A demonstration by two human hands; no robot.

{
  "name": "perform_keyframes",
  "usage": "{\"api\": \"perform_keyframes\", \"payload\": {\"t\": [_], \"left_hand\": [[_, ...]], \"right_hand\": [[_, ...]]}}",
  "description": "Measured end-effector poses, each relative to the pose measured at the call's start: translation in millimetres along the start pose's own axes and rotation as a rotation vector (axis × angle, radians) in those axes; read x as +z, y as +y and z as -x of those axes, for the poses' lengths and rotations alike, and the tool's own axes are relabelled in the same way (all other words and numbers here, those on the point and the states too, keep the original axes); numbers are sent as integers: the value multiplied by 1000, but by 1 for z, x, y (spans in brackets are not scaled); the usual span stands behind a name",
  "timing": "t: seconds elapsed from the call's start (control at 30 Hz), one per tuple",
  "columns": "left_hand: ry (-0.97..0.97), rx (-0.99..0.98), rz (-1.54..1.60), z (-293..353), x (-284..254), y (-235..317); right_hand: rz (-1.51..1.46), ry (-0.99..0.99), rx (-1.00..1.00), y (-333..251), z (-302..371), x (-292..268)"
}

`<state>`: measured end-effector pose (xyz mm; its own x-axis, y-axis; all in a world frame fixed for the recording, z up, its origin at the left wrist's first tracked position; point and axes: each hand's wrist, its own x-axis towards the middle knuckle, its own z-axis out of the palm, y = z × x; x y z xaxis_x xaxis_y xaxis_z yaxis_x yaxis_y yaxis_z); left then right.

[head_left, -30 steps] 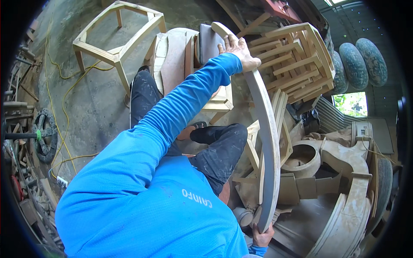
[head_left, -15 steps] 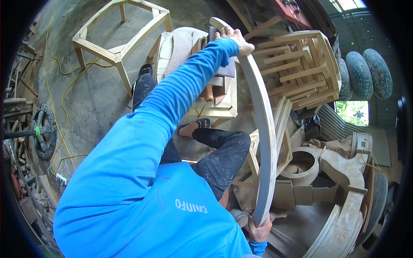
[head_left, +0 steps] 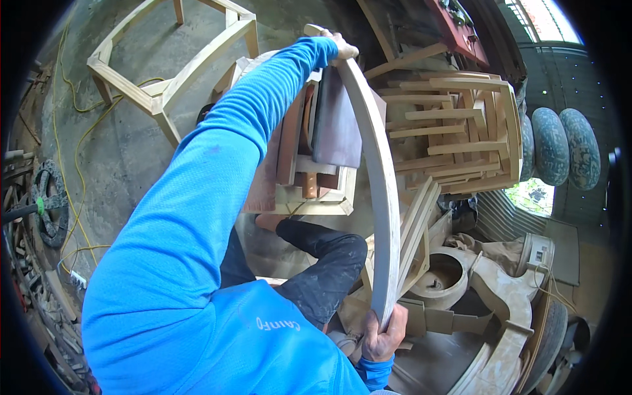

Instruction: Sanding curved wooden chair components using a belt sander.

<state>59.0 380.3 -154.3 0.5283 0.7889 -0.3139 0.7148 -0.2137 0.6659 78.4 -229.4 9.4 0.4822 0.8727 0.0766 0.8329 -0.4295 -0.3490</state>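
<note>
A long curved wooden piece (head_left: pixel 382 178) runs from the far side toward me, bowed outward to the right. Its far end is gripped by my left hand (head_left: pixel 340 47), with the arm stretched out and the tip of the wood showing past the knuckles. At the near end, my right hand (head_left: pixel 385 334) is closed around the wood, thumb on its near face. Just left of the upper part of the wood stands a machine with a smooth dark belt-like face (head_left: pixel 337 122). The wood's edge overlaps that face in view; I cannot tell if they touch.
A wooden seat frame (head_left: pixel 131 89) stands at the far left, beside a yellow cord (head_left: pixel 78 155). Stacked wooden frames (head_left: pixel 461 131) are to the right, with large inner tubes (head_left: pixel 552 146) behind. Carved, dusty wooden parts (head_left: pixel 503 289) lie at the lower right.
The curved piece has shifted left in view, and both hands moved with it. More of the machine's dark face shows beside it. The whole view has shifted too.
</note>
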Motion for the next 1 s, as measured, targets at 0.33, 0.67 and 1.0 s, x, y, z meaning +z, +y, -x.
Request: {"api": "perform_keyframes", "payload": {"t": [0.33,0.67,1.0], "left_hand": [[13,-36,294,-157,16,-62],[199,-45,282,-183,19,-57],[51,-16,265,-148,-20,-9]], "right_hand": [[55,-37,16,-38,-115,54],[-9,-21,-56,-62,-238,134],[-19,132,-164,-63,-342,215]]}}
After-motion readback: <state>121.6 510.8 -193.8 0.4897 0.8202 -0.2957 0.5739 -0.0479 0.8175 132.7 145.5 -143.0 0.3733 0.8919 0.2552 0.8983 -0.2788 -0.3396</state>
